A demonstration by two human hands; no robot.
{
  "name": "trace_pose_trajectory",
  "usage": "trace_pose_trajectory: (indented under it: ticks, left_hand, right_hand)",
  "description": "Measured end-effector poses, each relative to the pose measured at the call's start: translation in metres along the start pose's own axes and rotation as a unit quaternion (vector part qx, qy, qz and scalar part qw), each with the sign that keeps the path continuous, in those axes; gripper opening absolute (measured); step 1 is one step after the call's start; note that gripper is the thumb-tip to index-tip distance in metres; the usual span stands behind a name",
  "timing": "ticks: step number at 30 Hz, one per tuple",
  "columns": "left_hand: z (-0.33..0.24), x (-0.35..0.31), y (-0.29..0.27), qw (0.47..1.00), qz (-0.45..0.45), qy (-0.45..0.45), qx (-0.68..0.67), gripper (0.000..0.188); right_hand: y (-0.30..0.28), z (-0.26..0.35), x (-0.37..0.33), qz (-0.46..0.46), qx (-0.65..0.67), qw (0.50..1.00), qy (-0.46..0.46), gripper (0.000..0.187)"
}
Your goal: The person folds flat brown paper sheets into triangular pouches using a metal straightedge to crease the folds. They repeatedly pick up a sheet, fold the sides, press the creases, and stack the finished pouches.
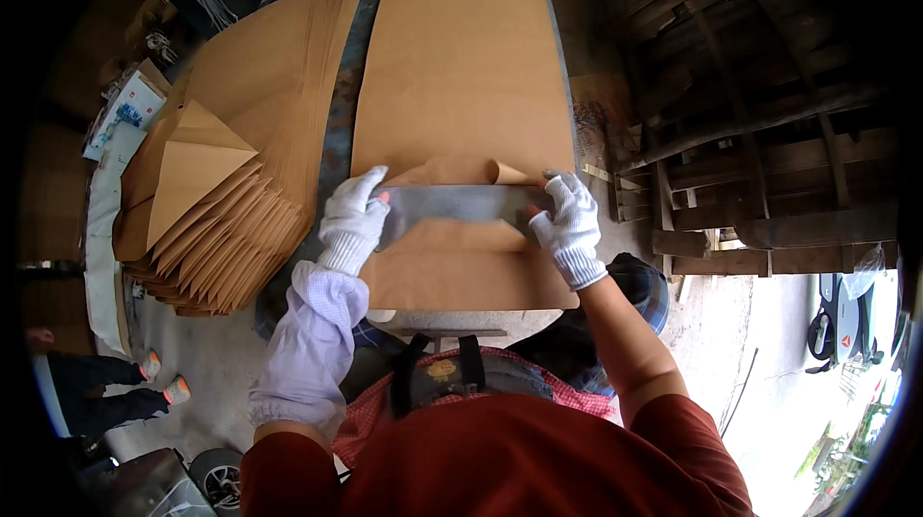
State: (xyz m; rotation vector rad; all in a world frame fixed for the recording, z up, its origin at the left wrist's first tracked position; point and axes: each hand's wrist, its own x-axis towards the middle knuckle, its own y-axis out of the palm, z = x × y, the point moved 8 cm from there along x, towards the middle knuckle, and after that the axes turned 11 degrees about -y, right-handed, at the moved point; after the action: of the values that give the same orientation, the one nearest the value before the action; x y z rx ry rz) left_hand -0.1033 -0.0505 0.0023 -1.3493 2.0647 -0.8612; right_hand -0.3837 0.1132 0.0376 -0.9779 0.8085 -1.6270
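Curling partway at one end of a grey plate (461,201), the gloved left hand (352,216) is leaving a narrow gap between thumb and forefinger; the gloved right hand (571,219) is bending its fingers at the opposite end. Whether either is gripping the plate firmly, I cannot tell. The plate is spanning the near part of the brown paper (461,75), where loose flaps (506,172) are rising just behind it. This paper is lying on a worn table (340,118); to its left, flat sheets (274,70) are overlapping, and a fanned stack of folded paper (213,233) is spreading at their near end. Wooden framework (812,231) is standing off to the right.
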Motion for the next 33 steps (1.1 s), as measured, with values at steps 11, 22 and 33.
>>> trace_pose_trajectory:
  ticks: [11, 22, 33]
  left_hand:
    - [0.049, 0.022, -0.016, 0.972, 0.123, -0.193, 0.06, 0.02]
    - [-0.066, -0.005, -0.185, 0.993, -0.111, 0.031, -0.018, 0.013]
    - [0.173, 0.044, -0.525, 0.913, -0.269, -0.233, 0.198, 0.03]
  right_hand:
    - [-0.03, -0.099, 0.069, -0.126, -0.029, 0.974, 0.188, 0.034]
    - [-0.002, 0.014, 0.01, -0.026, 0.14, 0.989, 0.031, 0.008]
    - [0.061, 0.316, 0.251, 0.122, 0.238, 0.96, -0.084, 0.04]
